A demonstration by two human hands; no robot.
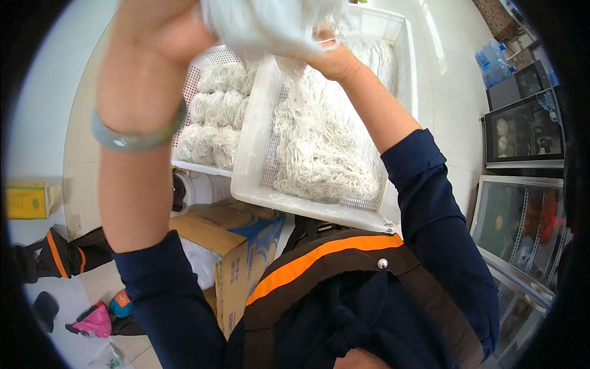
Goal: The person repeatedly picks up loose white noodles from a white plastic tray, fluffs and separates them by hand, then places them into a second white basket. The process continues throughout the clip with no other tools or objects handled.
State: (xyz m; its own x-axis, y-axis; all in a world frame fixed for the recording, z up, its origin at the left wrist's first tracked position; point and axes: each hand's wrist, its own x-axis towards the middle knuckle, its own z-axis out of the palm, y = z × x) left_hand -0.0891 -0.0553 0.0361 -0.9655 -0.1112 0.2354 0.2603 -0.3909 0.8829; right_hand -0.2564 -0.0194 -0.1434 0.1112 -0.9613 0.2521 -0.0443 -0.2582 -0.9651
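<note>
Fine white noodles [265, 25] hang in a blurred bunch at the top of the view, between my hands. My left hand [182, 32] grips the bunch from the left, its fingers partly hidden, with a pale green bangle [138, 136] on that forearm. On the right, my right hand [329, 57] has its fingers curled around the bunch's other side, with strands over them. Beneath lies a large white plastic crate [244, 152] with a thick layer of loose noodles [318, 152]. A second perforated crate [189, 94] at its left holds several bundled noodle nests [221, 108].
An open cardboard box [235, 267] stands below the crates, beside a white bucket [196, 191]. Glass-fronted cabinets [516, 230] and large water bottles [493, 62] line the right side. A yellow box [27, 200] and a pink bag [94, 320] are at the left.
</note>
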